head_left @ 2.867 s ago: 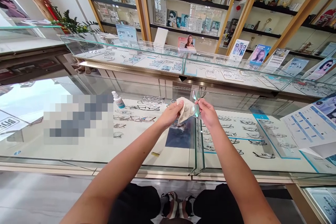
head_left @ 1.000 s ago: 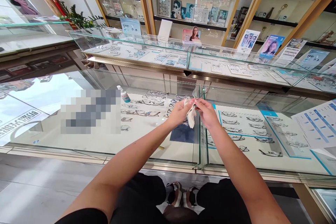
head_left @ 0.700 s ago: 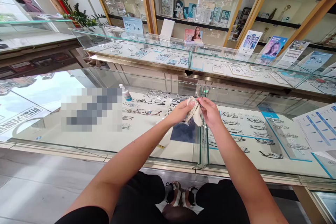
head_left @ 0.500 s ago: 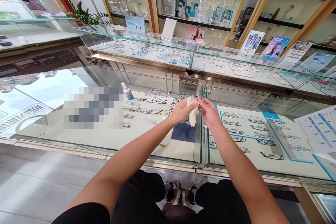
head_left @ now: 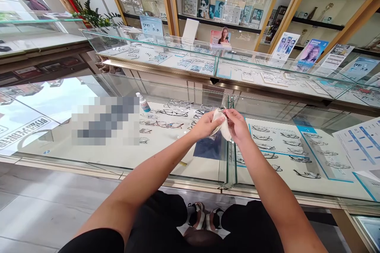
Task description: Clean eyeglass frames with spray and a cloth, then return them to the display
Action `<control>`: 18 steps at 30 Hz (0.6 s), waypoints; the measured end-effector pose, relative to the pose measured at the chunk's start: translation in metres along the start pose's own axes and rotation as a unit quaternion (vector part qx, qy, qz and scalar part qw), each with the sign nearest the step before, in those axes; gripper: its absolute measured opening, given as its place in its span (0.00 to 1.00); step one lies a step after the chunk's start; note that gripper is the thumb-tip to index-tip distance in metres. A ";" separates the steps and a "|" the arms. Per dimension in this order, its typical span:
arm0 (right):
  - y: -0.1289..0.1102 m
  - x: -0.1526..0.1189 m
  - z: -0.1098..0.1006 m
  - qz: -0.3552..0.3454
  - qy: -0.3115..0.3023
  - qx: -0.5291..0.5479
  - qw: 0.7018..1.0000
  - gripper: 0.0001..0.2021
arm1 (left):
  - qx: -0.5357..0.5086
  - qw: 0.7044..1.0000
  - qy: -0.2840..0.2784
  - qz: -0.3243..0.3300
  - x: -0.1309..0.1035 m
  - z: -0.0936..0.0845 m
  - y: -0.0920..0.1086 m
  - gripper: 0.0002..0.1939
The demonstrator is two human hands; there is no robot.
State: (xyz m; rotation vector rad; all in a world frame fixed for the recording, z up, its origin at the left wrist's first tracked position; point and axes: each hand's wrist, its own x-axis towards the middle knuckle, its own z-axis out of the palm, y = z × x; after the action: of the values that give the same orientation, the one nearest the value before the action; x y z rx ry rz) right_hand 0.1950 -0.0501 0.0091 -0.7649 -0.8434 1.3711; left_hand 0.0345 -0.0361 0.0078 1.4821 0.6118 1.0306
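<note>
Above the glass counter, my left hand (head_left: 204,127) is closed round a cream-coloured cloth (head_left: 225,129), its thumb pressing on the folds. The loose end of the cloth hangs down between the two hands. My right hand (head_left: 239,125) pinches a pair of thin-rimmed glasses (head_left: 228,101) right beside the cloth. Part of the glasses sticks up beyond the fingertips; the cloth and fingers hide the rest. A white spray bottle (head_left: 145,103) with a blue label stands on the counter, left of my hands.
Several eyeglass frames (head_left: 172,125) lie in rows inside the glass display case (head_left: 166,176). A dark blue sheet (head_left: 208,151) lies below my hands. To the right, a printed sheet (head_left: 360,142) leans over the glass. Another display counter (head_left: 166,72) runs along behind.
The cloth has shifted and its hanging end now lies farther right, closer to my right hand. The glasses have turned slightly in my fingers. Both arms stay almost in place.
</note>
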 end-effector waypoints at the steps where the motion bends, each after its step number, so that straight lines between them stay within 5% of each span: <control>1: 0.001 -0.001 0.001 -0.005 -0.011 -0.005 1.000 0.13 | 0.007 1.000 0.020 0.004 0.000 0.002 -0.001 0.30; 5: 0.002 -0.001 0.003 -0.019 -0.027 -0.018 0.999 0.13 | 0.022 0.999 0.043 0.001 0.001 0.001 0.002 0.31; 11: -0.001 0.002 -0.002 0.009 0.038 -0.018 0.999 0.15 | 0.024 0.996 -0.085 -0.017 0.003 -0.014 0.010 0.29; 18: -0.002 -0.005 0.007 -0.023 0.005 -0.029 0.999 0.15 | 0.022 0.999 0.018 0.030 0.004 0.003 -0.007 0.29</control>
State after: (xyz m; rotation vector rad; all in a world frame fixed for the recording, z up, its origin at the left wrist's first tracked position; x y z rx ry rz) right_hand 0.1902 -0.0550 0.0142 -0.7915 -0.8910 1.3060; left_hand 0.0398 -0.0332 0.0025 1.5318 0.6230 1.0971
